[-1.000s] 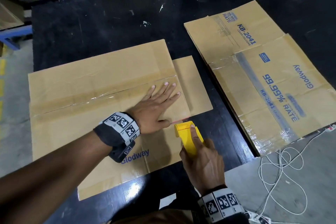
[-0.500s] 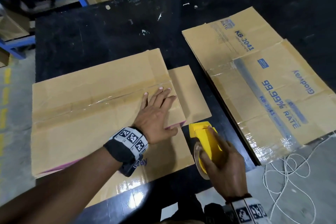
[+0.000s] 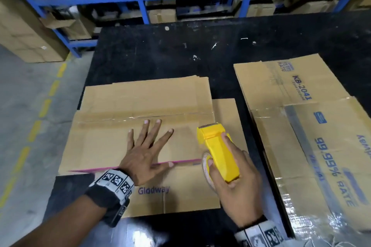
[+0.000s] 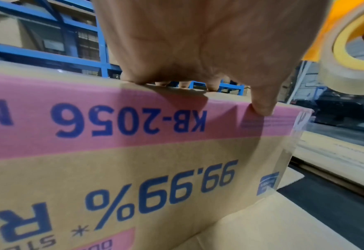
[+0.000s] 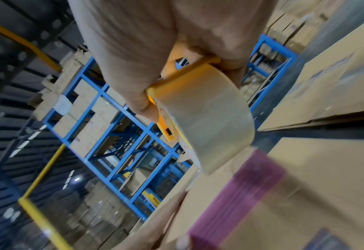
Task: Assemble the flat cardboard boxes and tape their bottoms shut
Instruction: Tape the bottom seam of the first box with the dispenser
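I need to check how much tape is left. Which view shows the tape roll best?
The right wrist view: the tape roll fills mid-frame, its clear band facing the camera. The left wrist view catches its side and yellow core at the corner; the head view shows only a sliver beside the yellow dispenser.

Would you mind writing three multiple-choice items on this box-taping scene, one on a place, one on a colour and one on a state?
1. Where does the left hand rest?
A. On top of the taped box
B. On the blue racking
C. On the bare table

2. What colour is the tape dispenser?
A. Green
B. Yellow
C. White

3. How is the right hand?
A. Flat and holding nothing
B. Out of sight
C. Gripping the dispenser

Answers:
1 A, the head view shows the fingers spread flat on the box beside its taped seam.
2 B, its body is bright yellow.
3 C, the fingers curl round the dispenser and its tape roll.
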The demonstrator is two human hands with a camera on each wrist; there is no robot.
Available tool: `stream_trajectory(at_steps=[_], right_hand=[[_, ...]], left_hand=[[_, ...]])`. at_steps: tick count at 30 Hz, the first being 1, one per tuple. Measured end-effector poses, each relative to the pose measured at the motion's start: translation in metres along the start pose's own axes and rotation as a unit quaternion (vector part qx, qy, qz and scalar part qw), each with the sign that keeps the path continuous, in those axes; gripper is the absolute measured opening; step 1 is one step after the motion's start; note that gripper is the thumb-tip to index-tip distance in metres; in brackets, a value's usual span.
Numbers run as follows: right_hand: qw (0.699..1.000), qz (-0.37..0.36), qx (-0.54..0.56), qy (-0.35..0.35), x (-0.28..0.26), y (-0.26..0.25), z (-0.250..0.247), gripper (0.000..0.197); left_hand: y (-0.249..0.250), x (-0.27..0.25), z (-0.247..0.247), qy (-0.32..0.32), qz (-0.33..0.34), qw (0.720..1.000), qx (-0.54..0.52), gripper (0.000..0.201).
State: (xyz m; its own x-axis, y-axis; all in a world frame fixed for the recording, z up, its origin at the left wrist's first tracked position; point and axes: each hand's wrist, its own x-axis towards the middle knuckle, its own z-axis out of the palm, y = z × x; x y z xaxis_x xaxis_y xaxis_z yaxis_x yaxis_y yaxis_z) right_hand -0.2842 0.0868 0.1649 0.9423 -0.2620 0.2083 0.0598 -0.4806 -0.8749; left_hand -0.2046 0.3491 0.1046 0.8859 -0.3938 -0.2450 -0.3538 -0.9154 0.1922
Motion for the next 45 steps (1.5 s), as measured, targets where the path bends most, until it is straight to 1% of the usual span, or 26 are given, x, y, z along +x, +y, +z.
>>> stream_trajectory(at_steps=[2, 3, 4, 5, 6, 7, 8, 9, 10, 11, 12, 16, 19, 21, 25, 29, 33, 36, 40, 45], right_hand=[[1.000, -0.028, 0.012, -0.007, 0.009, -0.009, 0.015, 0.064], [0.999, -0.041, 0.014, -0.008, 0.013, -0.014, 0.023, 0.065], [0.998, -0.052, 0.015, -0.009, 0.016, -0.018, 0.031, 0.067], [0.998, -0.063, 0.014, -0.009, 0.018, -0.023, 0.039, 0.069], [0.997, -0.075, 0.012, -0.008, 0.019, -0.027, 0.047, 0.072], [0.996, -0.088, 0.009, -0.007, 0.019, -0.032, 0.055, 0.072], [0.995, -0.099, 0.004, -0.005, 0.019, -0.037, 0.063, 0.071], [0.994, -0.106, -0.001, -0.002, 0.018, -0.042, 0.072, 0.069], [0.994, -0.111, -0.004, 0.001, 0.017, -0.047, 0.081, 0.068], [0.993, -0.114, -0.009, 0.003, 0.016, -0.053, 0.090, 0.067], [0.993, -0.117, -0.015, 0.003, 0.014, -0.059, 0.099, 0.067], [0.990, -0.135, -0.041, 0.010, 0.005, -0.083, 0.135, 0.070], [0.985, -0.161, -0.052, 0.017, -0.004, -0.096, 0.164, 0.072], [0.985, -0.162, -0.050, 0.022, -0.009, -0.104, 0.181, 0.074], [0.986, -0.153, -0.062, 0.018, -0.016, -0.123, 0.207, 0.071], [0.989, -0.130, -0.063, 0.017, -0.015, -0.141, 0.230, 0.071], [0.991, -0.113, -0.064, 0.013, -0.011, -0.154, 0.250, 0.073], [0.992, -0.103, -0.067, 0.016, -0.008, -0.160, 0.267, 0.073], [0.994, -0.075, -0.077, 0.013, -0.002, -0.174, 0.290, 0.071], [0.996, -0.019, -0.088, 0.015, 0.008, -0.197, 0.314, 0.069]], left_hand=[[0.014, 0.010, 0.001, 0.002, -0.021, 0.999, -0.029, 0.095], [0.019, 0.014, -0.004, 0.009, -0.032, 0.997, -0.066, 0.093], [0.020, 0.017, -0.012, 0.037, -0.037, 0.990, -0.134, 0.087], [0.016, 0.018, -0.022, 0.083, -0.037, 0.969, -0.231, 0.076], [0.010, 0.018, -0.034, 0.137, -0.035, 0.932, -0.335, 0.062], [0.002, 0.018, -0.048, 0.183, -0.047, 0.883, -0.429, 0.052], [-0.009, 0.018, -0.063, 0.205, -0.070, 0.834, -0.508, 0.044], [-0.019, 0.018, -0.080, 0.202, -0.095, 0.787, -0.575, 0.037], [-0.028, 0.018, -0.095, 0.181, -0.111, 0.748, -0.629, 0.033], [-0.037, 0.017, -0.109, 0.155, -0.116, 0.723, -0.663, 0.031], [-0.047, 0.015, -0.121, 0.130, -0.110, 0.713, -0.680, 0.028], [-0.079, 0.006, -0.140, 0.057, -0.075, 0.730, -0.677, 0.029], [-0.103, 0.002, -0.140, 0.020, -0.056, 0.723, -0.689, 0.032], [-0.120, 0.000, -0.140, 0.000, -0.045, 0.722, -0.690, 0.033], [-0.153, -0.002, -0.142, -0.020, -0.027, 0.724, -0.689, 0.031], [-0.186, 0.003, -0.144, -0.038, -0.011, 0.734, -0.678, 0.031], [-0.214, 0.010, -0.143, -0.047, 0.007, 0.751, -0.658, 0.033], [-0.229, 0.016, -0.146, -0.048, 0.002, 0.765, -0.643, 0.032], [-0.256, 0.034, -0.154, -0.052, 0.026, 0.792, -0.608, 0.033], [-0.279, 0.065, -0.172, -0.088, 0.061, 0.829, -0.548, 0.035]])
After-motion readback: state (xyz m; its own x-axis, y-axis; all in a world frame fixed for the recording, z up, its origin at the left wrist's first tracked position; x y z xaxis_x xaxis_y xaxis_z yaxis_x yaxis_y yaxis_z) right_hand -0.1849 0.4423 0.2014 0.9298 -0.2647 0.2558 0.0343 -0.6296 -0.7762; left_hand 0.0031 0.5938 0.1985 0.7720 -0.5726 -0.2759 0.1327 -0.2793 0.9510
